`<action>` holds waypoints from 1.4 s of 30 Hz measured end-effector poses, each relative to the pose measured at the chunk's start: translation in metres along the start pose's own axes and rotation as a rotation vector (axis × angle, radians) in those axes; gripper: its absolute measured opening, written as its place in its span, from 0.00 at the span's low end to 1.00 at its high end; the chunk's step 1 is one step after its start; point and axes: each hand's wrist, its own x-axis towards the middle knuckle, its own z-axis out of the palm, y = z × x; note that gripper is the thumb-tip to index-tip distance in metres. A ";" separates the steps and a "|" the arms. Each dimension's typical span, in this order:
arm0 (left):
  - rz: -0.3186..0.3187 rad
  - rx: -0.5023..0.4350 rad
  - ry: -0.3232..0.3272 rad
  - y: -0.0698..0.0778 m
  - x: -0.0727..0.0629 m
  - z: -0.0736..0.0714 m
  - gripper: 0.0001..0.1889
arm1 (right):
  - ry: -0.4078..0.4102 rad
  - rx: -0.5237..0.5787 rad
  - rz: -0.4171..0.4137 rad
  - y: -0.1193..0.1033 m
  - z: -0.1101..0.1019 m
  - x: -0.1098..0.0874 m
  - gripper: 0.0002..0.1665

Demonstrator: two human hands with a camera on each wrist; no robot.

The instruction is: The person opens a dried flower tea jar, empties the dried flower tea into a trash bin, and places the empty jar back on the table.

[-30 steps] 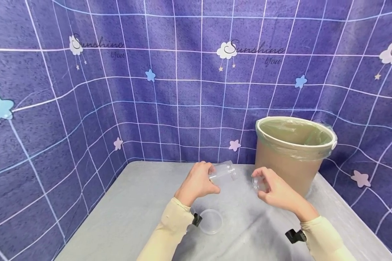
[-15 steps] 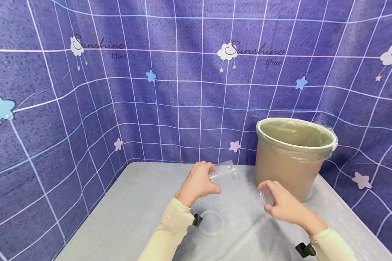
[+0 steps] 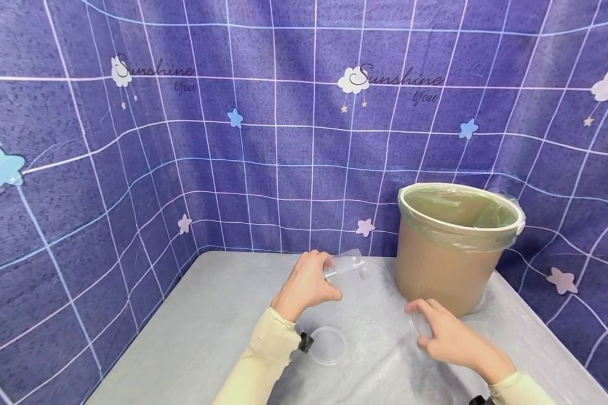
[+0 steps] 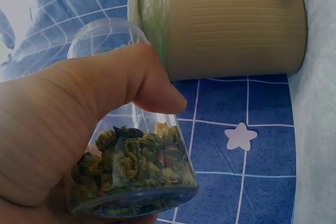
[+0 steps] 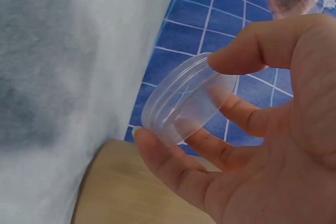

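Observation:
My left hand (image 3: 308, 286) grips a clear plastic jar (image 3: 348, 266), tilted with its mouth toward the right and held above the table. In the left wrist view, dried yellow-green flower buds (image 4: 139, 163) lie at the bottom of the jar. My right hand (image 3: 453, 337) holds a clear screw lid (image 5: 181, 103) by its rim, between thumb and fingers, apart from the jar. Below and between the hands, a flat clear round piece (image 3: 327, 346), like a lid or shallow dish, lies on the table next to the left wrist.
A tan bin (image 3: 443, 275) with a green plastic liner stands at the table's back right, just behind my right hand. The grey table (image 3: 223, 315) meets a blue gridded cloth backdrop (image 3: 294, 140) at the back. Folds crease the table cover near the front.
My right hand has moved right and toward me with the lid, away from the jar's mouth. The left hand and jar stay almost still.

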 end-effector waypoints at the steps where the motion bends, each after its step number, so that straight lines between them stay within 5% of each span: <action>1: 0.001 -0.001 0.000 0.000 0.000 0.000 0.23 | -0.004 -0.008 0.003 0.000 0.001 -0.002 0.32; 17: -0.017 -0.027 -0.005 -0.003 -0.003 0.001 0.24 | -0.141 -0.079 -0.018 0.009 0.025 -0.026 0.32; 36: -0.007 -0.044 -0.017 -0.002 -0.001 0.004 0.23 | -0.202 -0.110 0.013 0.010 0.035 -0.033 0.31; 42: -0.020 -0.044 -0.019 -0.001 -0.002 0.003 0.24 | -0.183 -0.137 -0.041 0.009 0.036 -0.035 0.31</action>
